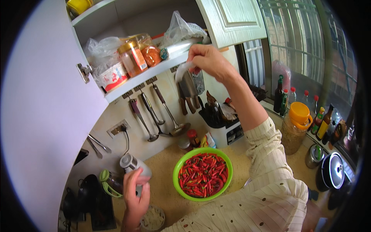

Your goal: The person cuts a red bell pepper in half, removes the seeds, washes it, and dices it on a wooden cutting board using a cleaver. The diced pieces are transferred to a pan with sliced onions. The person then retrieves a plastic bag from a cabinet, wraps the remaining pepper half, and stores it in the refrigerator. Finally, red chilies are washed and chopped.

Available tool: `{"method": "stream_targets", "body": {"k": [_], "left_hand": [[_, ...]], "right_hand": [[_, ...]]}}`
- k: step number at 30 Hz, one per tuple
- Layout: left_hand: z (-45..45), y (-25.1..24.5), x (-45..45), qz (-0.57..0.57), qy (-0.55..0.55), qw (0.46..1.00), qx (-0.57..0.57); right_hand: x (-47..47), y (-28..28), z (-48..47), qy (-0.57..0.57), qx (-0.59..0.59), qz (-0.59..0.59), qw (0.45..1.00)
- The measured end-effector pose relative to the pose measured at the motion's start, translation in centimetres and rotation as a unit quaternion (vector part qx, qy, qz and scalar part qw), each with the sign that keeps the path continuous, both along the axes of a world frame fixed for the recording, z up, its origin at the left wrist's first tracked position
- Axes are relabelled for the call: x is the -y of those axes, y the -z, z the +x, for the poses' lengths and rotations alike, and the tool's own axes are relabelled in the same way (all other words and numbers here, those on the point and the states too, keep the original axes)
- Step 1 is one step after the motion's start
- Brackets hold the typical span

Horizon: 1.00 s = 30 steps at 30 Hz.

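My right hand [207, 62] is raised to the edge of an open wall cabinet's shelf [162, 65], its fingers pinching a whitish translucent piece of thin plastic [183, 71] that hangs down, blurred. Right behind that hand, on the shelf, lies a roll wrapped in clear plastic [179, 50]. Low on the left, my left hand [136, 190] hovers with fingers apart and nothing in it. Near it are a white thermos-like flask [145, 168] and a bowl of pale pieces [152, 219]. A green plastic basin [176, 185] full of red chili peppers [203, 174] sits on the counter.
An open cabinet door [234, 21] juts out at upper right. Ladles [179, 129] and knives [188, 87] hang on the wall below the shelf. At right stand a large jar with an orange lid [292, 136], several bottles [323, 124] and a lidded black pot [332, 171].
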<state>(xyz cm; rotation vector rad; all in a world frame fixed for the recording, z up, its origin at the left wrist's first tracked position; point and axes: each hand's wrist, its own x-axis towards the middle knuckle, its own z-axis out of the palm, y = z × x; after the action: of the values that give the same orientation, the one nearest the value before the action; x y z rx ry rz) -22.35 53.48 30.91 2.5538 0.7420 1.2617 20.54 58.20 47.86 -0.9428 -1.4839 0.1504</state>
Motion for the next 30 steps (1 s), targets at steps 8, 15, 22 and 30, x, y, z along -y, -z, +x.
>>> {"method": "stream_targets", "body": {"k": [8, 15, 22, 30], "left_hand": [[11.3, -2.0, -1.9, -0.287, 0.274, 0.895, 0.205], [8.7, 3.9, -1.5, -0.307, 0.247, 0.905, 0.158], [9.5, 7.7, 4.8, -0.515, 0.511, 0.669, 0.164], [8.4, 10.6, 10.0, -0.562, 0.518, 0.608, 0.216]], "right_hand": [[7.4, 11.6, -12.6, 0.004, 0.089, -0.021, 0.996], [14.9, 17.8, -12.6, 0.199, -0.026, -0.058, 0.978], [22.6, 24.5, -15.6, 0.29, -0.083, -0.157, 0.94], [29.6, 28.5, -19.9, 0.249, -0.135, -0.232, 0.931]]}}
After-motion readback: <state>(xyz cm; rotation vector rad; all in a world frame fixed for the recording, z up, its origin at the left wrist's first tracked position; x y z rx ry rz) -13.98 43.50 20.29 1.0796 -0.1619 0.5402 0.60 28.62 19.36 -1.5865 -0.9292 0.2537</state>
